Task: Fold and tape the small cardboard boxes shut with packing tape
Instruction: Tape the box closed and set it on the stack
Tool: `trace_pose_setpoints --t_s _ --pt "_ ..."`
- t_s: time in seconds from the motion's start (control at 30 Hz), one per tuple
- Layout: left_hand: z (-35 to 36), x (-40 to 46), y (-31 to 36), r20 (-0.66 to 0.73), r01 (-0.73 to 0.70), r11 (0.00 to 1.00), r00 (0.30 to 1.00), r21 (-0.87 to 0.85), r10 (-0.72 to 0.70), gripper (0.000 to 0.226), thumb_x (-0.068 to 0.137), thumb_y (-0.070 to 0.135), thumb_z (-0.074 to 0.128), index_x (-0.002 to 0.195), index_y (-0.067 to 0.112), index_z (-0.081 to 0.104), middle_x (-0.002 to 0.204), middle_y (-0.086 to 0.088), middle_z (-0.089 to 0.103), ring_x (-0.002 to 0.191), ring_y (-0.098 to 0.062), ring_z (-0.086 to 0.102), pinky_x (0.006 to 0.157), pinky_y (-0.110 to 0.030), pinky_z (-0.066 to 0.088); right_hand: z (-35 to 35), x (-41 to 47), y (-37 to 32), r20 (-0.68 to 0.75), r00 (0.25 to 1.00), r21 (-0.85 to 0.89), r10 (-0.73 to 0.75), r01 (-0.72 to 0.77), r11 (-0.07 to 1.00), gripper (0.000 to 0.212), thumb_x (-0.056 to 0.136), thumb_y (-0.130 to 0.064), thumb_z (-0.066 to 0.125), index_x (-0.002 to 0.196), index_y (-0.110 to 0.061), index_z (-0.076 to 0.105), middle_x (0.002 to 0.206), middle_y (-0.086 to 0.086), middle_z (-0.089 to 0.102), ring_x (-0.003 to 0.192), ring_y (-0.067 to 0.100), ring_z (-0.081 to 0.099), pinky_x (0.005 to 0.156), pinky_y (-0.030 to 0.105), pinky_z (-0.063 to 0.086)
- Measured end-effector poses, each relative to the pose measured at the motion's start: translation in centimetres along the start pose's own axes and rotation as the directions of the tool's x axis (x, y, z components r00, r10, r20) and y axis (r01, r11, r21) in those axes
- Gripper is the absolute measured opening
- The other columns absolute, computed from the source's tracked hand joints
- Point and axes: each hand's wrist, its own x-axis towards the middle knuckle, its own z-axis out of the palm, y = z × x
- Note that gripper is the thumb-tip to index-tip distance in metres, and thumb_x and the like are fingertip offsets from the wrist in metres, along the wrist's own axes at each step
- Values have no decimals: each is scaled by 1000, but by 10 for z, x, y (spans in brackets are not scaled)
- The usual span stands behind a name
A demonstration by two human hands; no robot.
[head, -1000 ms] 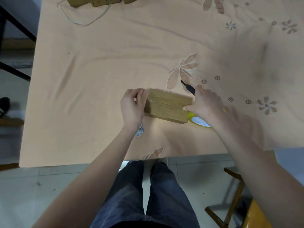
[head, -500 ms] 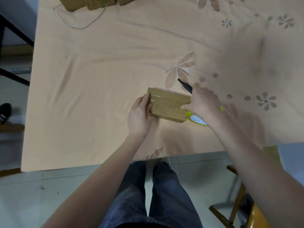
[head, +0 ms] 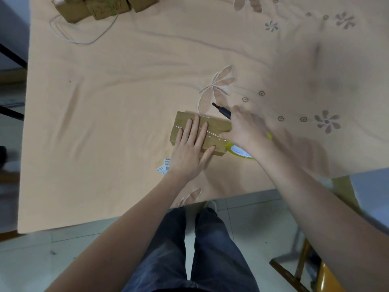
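A small brown cardboard box (head: 216, 125) lies on the peach tablecloth near the table's front edge, with clear tape along its top seam. My left hand (head: 190, 148) lies flat on the box top, fingers straight and pressing on the tape. My right hand (head: 246, 129) is at the box's right end, holding a black marker (head: 221, 110) that sticks out toward the back left. Its fingers rest at the box end over a yellow roll of packing tape (head: 240, 151), which is partly hidden under the hand.
Several more cardboard boxes (head: 101, 7) sit at the table's far left with a loop of thin string (head: 80, 36). A small barcode label (head: 164, 167) lies by my left wrist. A wooden chair (head: 299, 270) stands on the floor at lower right.
My left hand moved from the box's left end onto its top and now lies flat across the taped seam. My right hand stayed at the right end.
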Motion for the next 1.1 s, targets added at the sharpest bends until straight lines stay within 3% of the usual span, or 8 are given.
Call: trace_pose_setpoints --t_s 0.13,0.23,0.3,0.43,0.6,0.73,0.93,1.1 --pt "-2 0 -1 14 -42 999 999 -11 42 61 96 57 26 150 35 9 159 -11 -6 147 -29 -4 116 -43 1 -7 -3 22 27 998 256 50 -55 965 62 76 -56 68 116 -12 51 110 10 62 103 32 59 71 31 36" --pt "-4 -1 2 47 -56 997 997 47 54 61 94 61 22 149 40 7 158 -15 -11 146 -31 -6 116 -45 1 -12 -8 52 104 982 554 159 -190 811 52 73 -69 61 84 -19 50 78 -2 55 75 20 56 59 30 35" --pt "-7 -1 4 62 -33 998 998 48 30 62 94 61 23 149 38 11 158 -15 -10 146 -32 -6 116 -48 2 -7 -15 65 119 980 675 157 -196 711 45 79 -62 60 69 -25 36 64 -8 39 61 12 44 56 28 30" --pt "-16 8 19 -48 -76 997 996 -32 74 62 97 53 27 144 14 36 159 -10 10 147 -27 2 116 -45 1 12 -27 69 43 983 773 180 -147 617 34 85 -35 63 71 -25 34 66 -7 37 61 10 41 58 27 33" --pt "-3 16 25 67 -204 979 976 -30 205 66 99 51 26 152 17 7 160 -4 -5 147 -22 -8 118 -41 0 20 -28 63 -60 978 790 199 -75 608 33 87 -27 64 72 -24 35 65 -7 41 60 7 42 56 20 32" --pt "3 15 22 47 -213 977 976 12 213 67 96 57 27 151 24 8 159 -5 -5 147 -25 -7 117 -42 -1 24 -29 60 -66 984 778 167 -54 626 26 91 -30 60 84 -11 44 70 1 45 69 19 47 62 30 32" --pt "7 16 20 -11 -240 971 971 0 240 68 92 62 29 150 29 17 159 -9 4 147 -28 1 116 -45 8 26 -40 62 -152 981 668 118 14 744 28 95 -35 53 106 -10 48 62 -4 41 60 17 47 51 22 32" --pt "10 16 19 -36 -239 971 970 33 240 75 89 64 41 151 29 17 159 -8 7 147 -27 5 116 -46 13 16 -37 60 -225 974 512 -10 126 850 25 93 -27 57 96 -6 43 56 -14 37 63 32 50 53 37 15"
